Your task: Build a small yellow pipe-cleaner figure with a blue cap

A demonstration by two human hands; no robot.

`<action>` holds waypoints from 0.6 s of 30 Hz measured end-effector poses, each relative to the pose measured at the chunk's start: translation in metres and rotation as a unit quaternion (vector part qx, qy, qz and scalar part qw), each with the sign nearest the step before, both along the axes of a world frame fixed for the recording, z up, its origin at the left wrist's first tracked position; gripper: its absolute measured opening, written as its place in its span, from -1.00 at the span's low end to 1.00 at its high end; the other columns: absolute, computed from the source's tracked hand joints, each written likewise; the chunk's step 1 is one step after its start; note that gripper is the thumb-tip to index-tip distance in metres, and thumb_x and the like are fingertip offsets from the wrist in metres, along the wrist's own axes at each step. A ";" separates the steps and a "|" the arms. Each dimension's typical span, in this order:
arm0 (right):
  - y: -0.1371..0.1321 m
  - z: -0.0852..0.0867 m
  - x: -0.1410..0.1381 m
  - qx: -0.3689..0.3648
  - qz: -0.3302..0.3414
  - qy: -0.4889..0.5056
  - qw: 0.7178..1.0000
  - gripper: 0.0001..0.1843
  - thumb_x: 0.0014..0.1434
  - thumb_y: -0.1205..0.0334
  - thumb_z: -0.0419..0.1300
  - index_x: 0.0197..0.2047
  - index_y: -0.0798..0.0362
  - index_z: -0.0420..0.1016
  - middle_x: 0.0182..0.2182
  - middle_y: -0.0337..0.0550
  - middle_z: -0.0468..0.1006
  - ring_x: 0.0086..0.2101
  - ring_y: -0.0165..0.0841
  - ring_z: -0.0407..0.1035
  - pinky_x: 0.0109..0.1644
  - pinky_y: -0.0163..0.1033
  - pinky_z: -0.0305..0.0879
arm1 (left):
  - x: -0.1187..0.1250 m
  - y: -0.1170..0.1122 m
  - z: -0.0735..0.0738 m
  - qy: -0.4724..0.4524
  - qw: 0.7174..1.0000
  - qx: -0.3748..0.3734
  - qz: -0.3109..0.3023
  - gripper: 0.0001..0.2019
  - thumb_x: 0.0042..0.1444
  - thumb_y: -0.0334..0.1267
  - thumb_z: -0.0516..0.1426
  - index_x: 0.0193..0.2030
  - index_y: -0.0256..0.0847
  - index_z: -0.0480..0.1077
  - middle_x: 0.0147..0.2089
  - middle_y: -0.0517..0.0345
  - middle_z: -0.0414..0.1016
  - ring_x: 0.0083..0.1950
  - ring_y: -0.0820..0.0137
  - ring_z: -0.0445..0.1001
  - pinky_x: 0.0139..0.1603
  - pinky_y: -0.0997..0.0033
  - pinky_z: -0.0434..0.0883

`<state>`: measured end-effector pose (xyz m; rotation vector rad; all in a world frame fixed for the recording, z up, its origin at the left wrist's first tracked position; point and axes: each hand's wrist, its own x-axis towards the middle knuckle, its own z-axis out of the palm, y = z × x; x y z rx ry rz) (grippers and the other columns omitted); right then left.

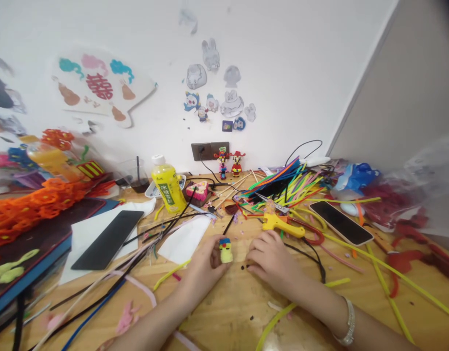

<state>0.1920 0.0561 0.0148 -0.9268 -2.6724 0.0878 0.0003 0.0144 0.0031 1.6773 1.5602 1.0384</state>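
My left hand [203,265] is closed around a small yellow figure [225,250] with a blue and red top, held just above the wooden table [232,312]. Close to its right, my right hand [271,257] rests on the table with fingers curled and pressed down near a tiny dark bead [243,267]; whether it pinches anything I cannot make out. A bracelet [349,322] circles my right wrist. A yellow glue gun [281,222] lies just beyond the right hand.
Several coloured pipe cleaners [286,185] are piled at the back right, with loose ones strewn across the table. A phone [340,222] lies right, a black tablet [108,239] on white paper left, a yellow bottle [168,187] behind, orange craftwork [30,204] far left.
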 end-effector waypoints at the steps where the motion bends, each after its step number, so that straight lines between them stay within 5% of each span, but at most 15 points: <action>1: 0.000 0.000 0.000 -0.002 0.000 0.004 1.000 -0.90 0.01 0.21 0.29 -0.39 0.01 0.46 -0.35 -0.26 0.48 -0.22 -0.32 0.23 -0.01 -0.10 -0.03 | 0.000 0.000 -0.001 0.003 1.000 0.001 0.000 -0.59 -0.13 -0.44 0.12 -0.06 -0.21 0.26 -0.48 0.34 0.22 -0.50 0.49 0.22 -0.49 0.52 0.22; 18: -0.007 -0.002 -0.012 -0.020 0.001 0.051 0.998 -0.96 0.07 0.29 0.24 -0.42 0.01 0.47 -0.40 -0.28 0.47 -0.26 -0.35 0.22 -0.07 -0.16 0.02 | 0.005 -0.003 -0.002 0.042 0.998 0.038 0.002 -0.61 -0.10 -0.46 0.08 -0.05 -0.23 0.28 -0.47 0.33 0.22 -0.51 0.49 0.23 -0.50 0.53 0.23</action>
